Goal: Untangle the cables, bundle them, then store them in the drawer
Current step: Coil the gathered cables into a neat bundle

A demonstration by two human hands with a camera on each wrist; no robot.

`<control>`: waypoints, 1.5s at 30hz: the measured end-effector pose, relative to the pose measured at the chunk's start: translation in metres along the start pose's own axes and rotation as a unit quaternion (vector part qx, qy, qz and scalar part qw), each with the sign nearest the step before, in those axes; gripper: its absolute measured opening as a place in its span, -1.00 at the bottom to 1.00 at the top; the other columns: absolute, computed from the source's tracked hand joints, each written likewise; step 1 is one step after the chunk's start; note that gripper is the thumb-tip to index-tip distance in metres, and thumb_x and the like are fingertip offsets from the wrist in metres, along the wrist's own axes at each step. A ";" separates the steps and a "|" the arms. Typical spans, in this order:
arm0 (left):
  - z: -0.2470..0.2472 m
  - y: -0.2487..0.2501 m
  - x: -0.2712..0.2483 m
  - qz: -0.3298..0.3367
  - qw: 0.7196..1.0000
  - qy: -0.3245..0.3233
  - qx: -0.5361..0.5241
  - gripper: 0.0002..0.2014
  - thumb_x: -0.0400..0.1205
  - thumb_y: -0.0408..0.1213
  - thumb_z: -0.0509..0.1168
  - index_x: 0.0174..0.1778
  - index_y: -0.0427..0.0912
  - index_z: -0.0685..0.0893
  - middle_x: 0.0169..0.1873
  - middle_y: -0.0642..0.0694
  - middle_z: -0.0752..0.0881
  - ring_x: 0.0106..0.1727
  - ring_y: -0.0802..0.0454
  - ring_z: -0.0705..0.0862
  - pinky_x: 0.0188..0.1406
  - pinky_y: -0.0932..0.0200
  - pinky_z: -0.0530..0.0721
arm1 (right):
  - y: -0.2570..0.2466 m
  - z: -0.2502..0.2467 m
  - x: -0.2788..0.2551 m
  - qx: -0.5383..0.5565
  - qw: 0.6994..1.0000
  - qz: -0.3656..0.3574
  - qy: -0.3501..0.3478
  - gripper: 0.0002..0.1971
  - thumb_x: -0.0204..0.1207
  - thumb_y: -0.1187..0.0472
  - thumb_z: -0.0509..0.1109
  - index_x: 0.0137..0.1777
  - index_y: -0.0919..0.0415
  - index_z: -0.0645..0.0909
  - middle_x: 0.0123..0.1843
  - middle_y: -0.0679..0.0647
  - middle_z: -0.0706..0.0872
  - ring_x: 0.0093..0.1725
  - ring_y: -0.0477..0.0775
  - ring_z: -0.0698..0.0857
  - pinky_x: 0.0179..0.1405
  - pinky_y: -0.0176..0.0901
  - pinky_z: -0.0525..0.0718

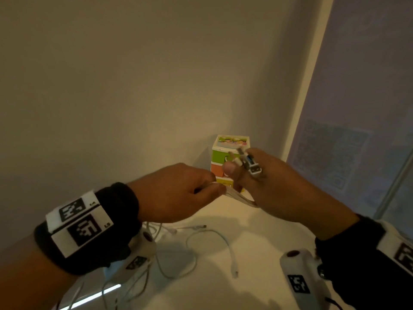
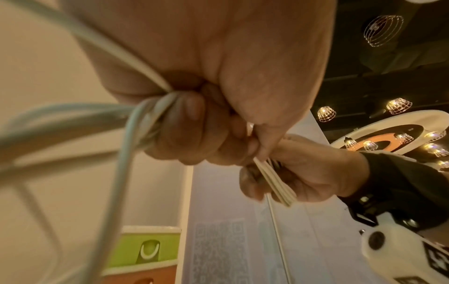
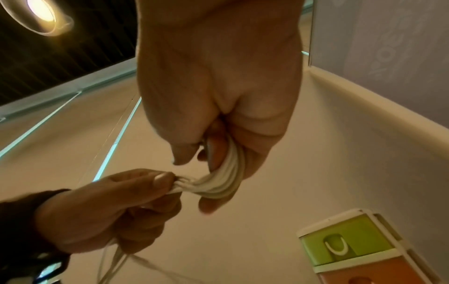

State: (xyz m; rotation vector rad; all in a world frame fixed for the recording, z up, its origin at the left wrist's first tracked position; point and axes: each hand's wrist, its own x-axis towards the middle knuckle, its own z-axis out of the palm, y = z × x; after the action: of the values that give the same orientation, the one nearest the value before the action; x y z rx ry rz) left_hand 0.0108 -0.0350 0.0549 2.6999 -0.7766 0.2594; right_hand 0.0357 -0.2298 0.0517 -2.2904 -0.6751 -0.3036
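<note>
1. Left hand [image 1: 176,193] is fisted round a sheaf of white cables [image 1: 237,194], thumb and fingers pinching the strands. Probably acting as the anchor so the slack stays gathered.
2. Right hand [image 1: 274,186] is curled round the same sheaf. The plug ends, with a USB plug [image 1: 254,168], stick out above its knuckles toward 12 o'clock. Likely held so the ends line up for bundling.
3. The sheaf is in the air between the two fists, above the white tabletop [image 1: 257,231]. In the head view its long axis runs roughly 10 to 4 o'clock.
4. Loose cable tails [image 1: 210,233] hang from the left fist and loop on the table at 6 o'clock.
5. A small coloured drawer unit [image 1: 220,157] stands at 12 o'clock behind the hands. Its green drawer [image 3: 345,242] looks closed.
6. Judgement: bundling is under way, storing not yet begun.
</note>
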 end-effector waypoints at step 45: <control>0.049 0.038 0.010 0.018 0.994 0.096 0.040 -0.85 0.70 -0.32 0.16 0.17 -0.13 0.50 -0.17 0.01 0.54 -0.26 0.10 0.46 -0.22 0.22 0.50 | -0.009 0.039 -0.003 0.474 0.834 0.203 0.193 -0.75 0.57 0.00 0.36 0.24 -0.13 0.64 0.01 -0.06 0.83 0.01 0.05 0.81 -0.43 -0.20 0.74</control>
State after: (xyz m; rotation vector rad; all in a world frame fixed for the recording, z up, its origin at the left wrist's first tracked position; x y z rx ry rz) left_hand 0.0029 -0.0870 0.0212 2.6855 -0.7734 0.5610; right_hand 0.0293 -0.1984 0.0278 -1.2918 -0.0520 -0.1559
